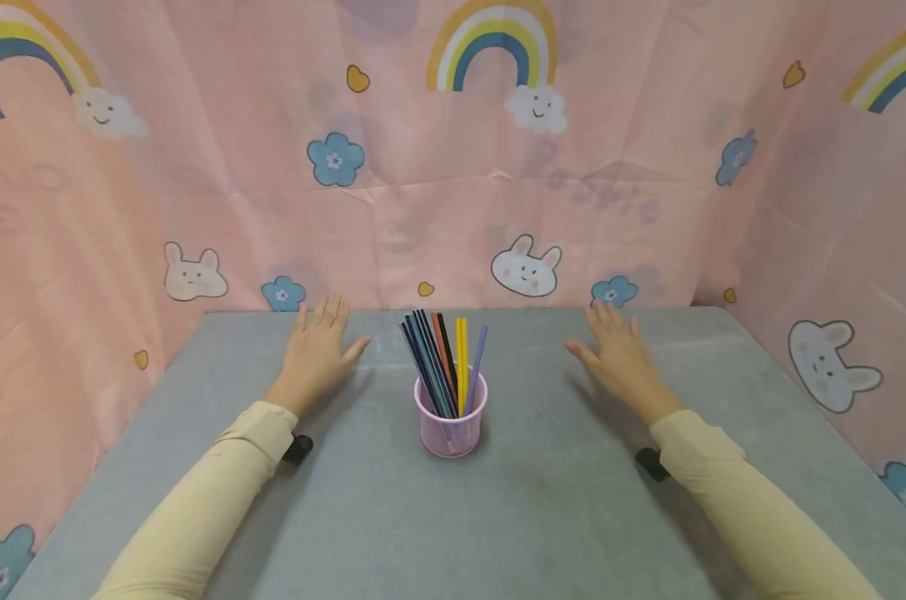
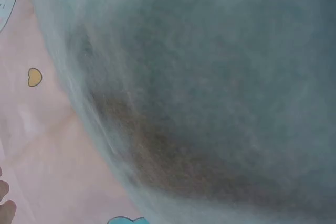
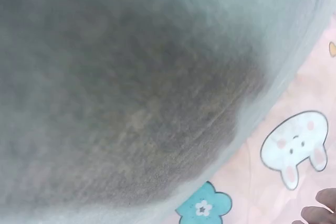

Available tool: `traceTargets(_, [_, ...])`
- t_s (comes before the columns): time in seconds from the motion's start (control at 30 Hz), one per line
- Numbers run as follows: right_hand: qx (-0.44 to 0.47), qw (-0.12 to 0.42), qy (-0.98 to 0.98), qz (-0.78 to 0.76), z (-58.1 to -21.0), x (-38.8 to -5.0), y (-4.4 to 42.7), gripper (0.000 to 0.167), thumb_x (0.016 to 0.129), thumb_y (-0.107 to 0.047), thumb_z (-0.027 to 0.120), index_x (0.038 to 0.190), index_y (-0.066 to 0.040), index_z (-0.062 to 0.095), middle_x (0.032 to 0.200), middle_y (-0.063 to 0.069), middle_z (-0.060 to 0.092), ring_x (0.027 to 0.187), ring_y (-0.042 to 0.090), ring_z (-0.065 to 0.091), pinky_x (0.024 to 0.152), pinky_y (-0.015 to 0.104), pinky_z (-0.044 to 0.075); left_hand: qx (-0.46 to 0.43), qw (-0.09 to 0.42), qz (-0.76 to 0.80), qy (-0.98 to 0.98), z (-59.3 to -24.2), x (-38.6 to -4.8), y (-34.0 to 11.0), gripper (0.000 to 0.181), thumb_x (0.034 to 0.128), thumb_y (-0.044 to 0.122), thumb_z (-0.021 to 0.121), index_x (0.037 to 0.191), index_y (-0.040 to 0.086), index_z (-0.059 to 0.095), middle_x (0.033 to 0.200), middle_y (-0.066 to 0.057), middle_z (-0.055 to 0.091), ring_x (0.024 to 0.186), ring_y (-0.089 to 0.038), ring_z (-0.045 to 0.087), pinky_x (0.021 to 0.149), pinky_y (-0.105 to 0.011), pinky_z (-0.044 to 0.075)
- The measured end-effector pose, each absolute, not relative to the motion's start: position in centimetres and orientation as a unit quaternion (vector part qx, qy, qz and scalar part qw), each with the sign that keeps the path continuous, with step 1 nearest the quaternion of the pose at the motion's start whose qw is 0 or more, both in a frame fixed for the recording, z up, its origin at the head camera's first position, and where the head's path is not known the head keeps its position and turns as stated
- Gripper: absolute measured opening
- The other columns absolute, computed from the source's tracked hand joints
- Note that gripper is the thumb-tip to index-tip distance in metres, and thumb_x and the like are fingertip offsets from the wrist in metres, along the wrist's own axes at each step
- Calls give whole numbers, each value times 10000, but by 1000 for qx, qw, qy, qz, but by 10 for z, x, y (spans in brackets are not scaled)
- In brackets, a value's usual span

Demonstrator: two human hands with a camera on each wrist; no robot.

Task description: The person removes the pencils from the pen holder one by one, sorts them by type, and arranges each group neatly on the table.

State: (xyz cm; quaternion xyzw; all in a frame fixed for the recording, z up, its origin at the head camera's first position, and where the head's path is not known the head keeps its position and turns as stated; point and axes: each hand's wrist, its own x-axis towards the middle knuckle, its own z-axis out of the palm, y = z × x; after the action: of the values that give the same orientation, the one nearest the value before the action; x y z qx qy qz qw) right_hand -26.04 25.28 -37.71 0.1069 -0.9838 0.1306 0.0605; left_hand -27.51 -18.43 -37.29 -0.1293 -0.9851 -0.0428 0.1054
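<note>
A pink cup [image 1: 436, 437] stands upright on the grey tabletop [image 1: 543, 517], between the left hand [image 1: 316, 354] and the right hand [image 1: 622, 358], well apart from both. Each grip is released: fingers straight, thumb pointing inward, nothing held. The shadows suggest both hands hang above the surface, perhaps to leave the cup room. Its wall props a bunch of thin sticks on end; because the mouth seems wider than the bunch, the dark sticks [image 1: 428, 358] lean left, the purple stick [image 1: 478, 362] leans right, and yellow sticks [image 1: 462, 354] stand nearly straight between.
</note>
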Motion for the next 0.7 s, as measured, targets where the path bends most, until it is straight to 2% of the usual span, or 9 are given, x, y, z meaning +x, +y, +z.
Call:
traceTargets(0.3, [120,56,-981,143,-377,-248,246,850,1020,-538,444,1557,54,156,1644,257,102,1525,443,95,1231,666,52,-156,111,-54,-980,-372,-264,-180,786,1014,498,465,1525,-69,278,1623,-244,216,1523,-405,185,1259,-600,126])
traceTargets(0.53, [131,48,-977,158,-377,-239,242,862,1011,-567,439,1557,48,179,1649,244,98,1536,417,69,1234,662,41,-163,103,-79,-978,-372,-256,-176,772,1010,477,493,1534,-47,279,1630,-235,205,1525,-408,171,1262,-600,107])
traceTargets(0.7, [146,51,-974,163,-377,-233,239,803,1022,-497,475,1561,25,192,1652,232,112,1540,407,65,1237,657,32,-168,103,-77,-977,-374,-251,-177,765,1008,464,504,1537,-40,277,1620,-241,231,1513,-424,200,1256,-609,128])
